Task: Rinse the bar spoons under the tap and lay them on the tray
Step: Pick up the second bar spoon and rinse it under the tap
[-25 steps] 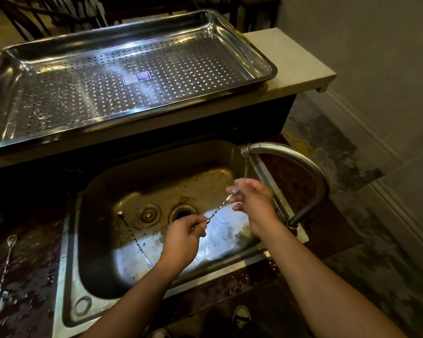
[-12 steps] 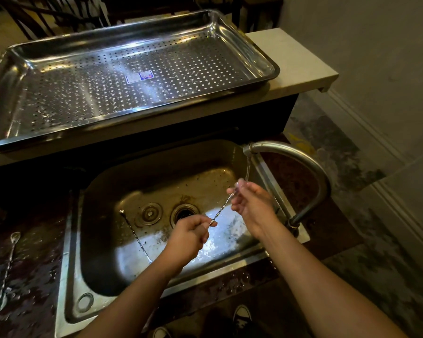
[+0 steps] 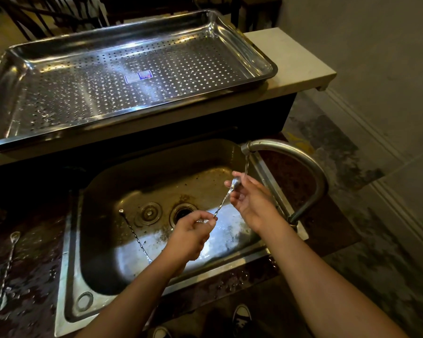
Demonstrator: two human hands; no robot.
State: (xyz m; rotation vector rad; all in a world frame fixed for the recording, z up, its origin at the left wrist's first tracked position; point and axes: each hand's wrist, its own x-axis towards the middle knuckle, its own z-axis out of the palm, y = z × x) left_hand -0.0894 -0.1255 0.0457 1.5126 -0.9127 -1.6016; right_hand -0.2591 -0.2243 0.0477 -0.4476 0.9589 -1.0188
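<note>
head | bar spoons [image 3: 224, 202]: 3 | tray [image 3: 261, 57]: 1 | tap [image 3: 291, 154]: 1

The tray [image 3: 259, 57] is polished metal, very glossy, with small holes in its floor and a paper sticker [image 3: 138, 76]. The bar spoon [image 3: 224, 201] I hold is shiny metal with a twisted stem. The sink [image 3: 103, 264] is dull steel, stained and wet. The tap [image 3: 298, 157] is brushed metal, rather matt. The bench [image 3: 34, 269] looks dark, speckled stone, glossy with water.
</note>
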